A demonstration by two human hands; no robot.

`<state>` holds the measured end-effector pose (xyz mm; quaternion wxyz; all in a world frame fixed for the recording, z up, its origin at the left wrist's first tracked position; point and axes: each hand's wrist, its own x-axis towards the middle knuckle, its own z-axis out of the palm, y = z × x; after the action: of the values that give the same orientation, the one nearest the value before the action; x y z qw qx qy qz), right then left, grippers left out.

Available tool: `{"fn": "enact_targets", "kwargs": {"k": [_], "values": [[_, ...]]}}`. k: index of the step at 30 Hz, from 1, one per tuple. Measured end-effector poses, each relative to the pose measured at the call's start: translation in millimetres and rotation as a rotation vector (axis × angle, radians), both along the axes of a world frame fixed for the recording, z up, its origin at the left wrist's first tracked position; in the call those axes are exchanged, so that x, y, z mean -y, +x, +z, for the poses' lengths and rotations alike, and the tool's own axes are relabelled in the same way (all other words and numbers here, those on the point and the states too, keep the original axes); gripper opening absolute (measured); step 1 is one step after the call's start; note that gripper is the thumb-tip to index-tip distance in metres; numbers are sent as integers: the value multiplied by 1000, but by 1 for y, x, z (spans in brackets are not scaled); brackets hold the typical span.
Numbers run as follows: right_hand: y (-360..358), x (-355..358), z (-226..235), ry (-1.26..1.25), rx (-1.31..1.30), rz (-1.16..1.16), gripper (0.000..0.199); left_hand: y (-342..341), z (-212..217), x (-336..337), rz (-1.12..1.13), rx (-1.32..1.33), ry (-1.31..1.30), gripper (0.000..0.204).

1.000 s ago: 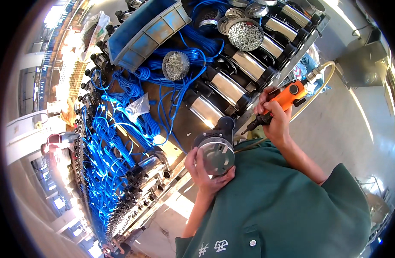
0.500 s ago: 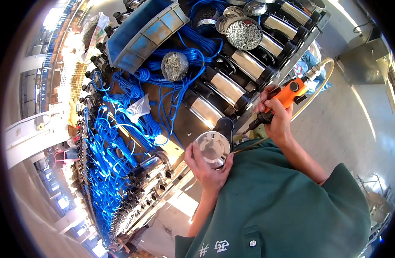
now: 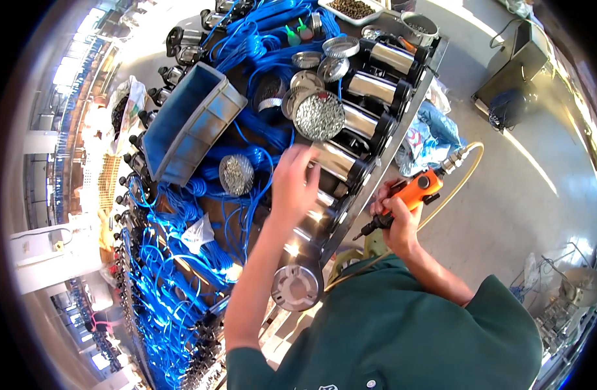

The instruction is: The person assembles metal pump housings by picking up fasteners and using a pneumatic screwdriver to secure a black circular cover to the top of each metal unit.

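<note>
On the desk's (image 3: 378, 170) left side, a blue bin (image 3: 201, 144) is seen. A round metal part (image 3: 297, 288) is set by the near edge. The left hand (image 3: 294, 182) is bent near small silver bits (image 3: 318, 116); whether anything is held cannot be told. At right, an orange tool (image 3: 416, 191) is gripped by the right hand (image 3: 402, 225).

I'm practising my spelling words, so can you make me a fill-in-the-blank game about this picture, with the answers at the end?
The right-hand grip holds a pneumatic screwdriver with a bright ____ body.
The coiled cables are coloured ____.
The larger heap of metal fasteners lies nearer the ____-hand grip.
The person's shirt is dark ____.

Missing words: orange; blue; left; green.
</note>
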<state>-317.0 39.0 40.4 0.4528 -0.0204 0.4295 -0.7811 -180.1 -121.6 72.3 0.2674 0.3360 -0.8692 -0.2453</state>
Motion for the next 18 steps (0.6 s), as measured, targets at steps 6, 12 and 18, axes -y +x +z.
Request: {"fn": "enact_targets", "kwargs": {"k": [6, 12, 18], "values": [[-15, -12, -3, -1, -8, -15, 34, -89, -121, 115, -40, 418, -366, 16], [-35, -12, -5, 25, 15, -143, 35, -85, -121, 130, 199, -45, 321, 7], [-42, -1, -2, -3, 31, -163, 35, -57, -105, 140, 332, -887, 1674, 16]]}}
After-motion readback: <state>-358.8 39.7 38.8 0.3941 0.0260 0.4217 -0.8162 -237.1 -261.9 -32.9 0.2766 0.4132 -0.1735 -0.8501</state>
